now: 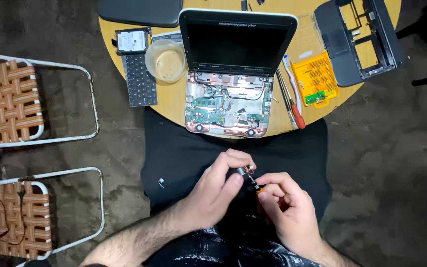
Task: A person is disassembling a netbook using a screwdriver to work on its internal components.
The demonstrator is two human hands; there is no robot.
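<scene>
Both hands' grip [250,190] on small black screwdriver [249,179]

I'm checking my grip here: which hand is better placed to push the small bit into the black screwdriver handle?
The right hand, probably: its fingertips pinch the small orange-tipped bit at the handle's end, while the left hand wraps the black screwdriver handle, steadying it.

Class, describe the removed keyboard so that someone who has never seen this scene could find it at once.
Start at the round wooden table and its opened laptop. Left of the laptop stands a clear round tub; the keyboard lies just left of that, below a hard drive. It alone is a flat black slab of small keys.
</scene>
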